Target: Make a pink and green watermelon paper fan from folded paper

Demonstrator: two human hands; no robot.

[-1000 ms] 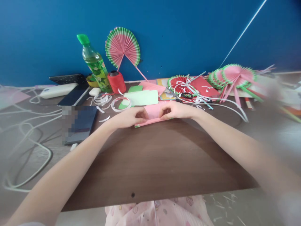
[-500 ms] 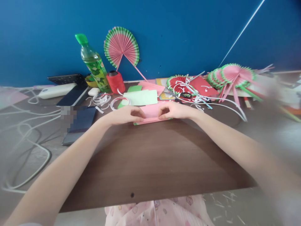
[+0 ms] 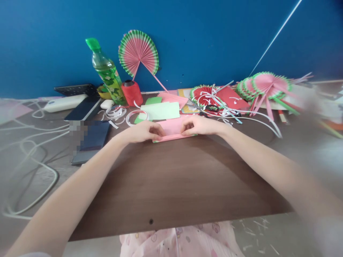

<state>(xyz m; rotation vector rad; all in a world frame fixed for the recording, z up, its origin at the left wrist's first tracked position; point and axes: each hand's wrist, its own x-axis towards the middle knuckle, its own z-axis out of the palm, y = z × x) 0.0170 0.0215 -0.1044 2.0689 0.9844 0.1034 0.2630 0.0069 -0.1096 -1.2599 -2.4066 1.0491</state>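
A sheet of pink paper (image 3: 171,127) lies on the brown table, its near edge folded into a narrow strip, with bits of green at the corners. My left hand (image 3: 144,131) pinches the left part of that fold between thumb and fingers. On the right part, my right hand (image 3: 197,125) grips the same fold in a like pinch. Just behind the pink sheet are pale green paper (image 3: 160,111) and a roll of white tape (image 3: 137,117). My hands partly cover both ends of the pink sheet.
A green-capped bottle (image 3: 108,75) and a red thread spool (image 3: 132,93) stand at the back left. One pleated fan (image 3: 138,53) rests against the blue wall; more fans (image 3: 268,85) lie right. Scissors (image 3: 211,108) sit among paper strips. Cables (image 3: 50,167) and a dark tablet-like device (image 3: 95,137) are left.
Almost nothing differs. Both hands keep their pinch on the pink paper's fold, with only a very slight shift of the left fingers.
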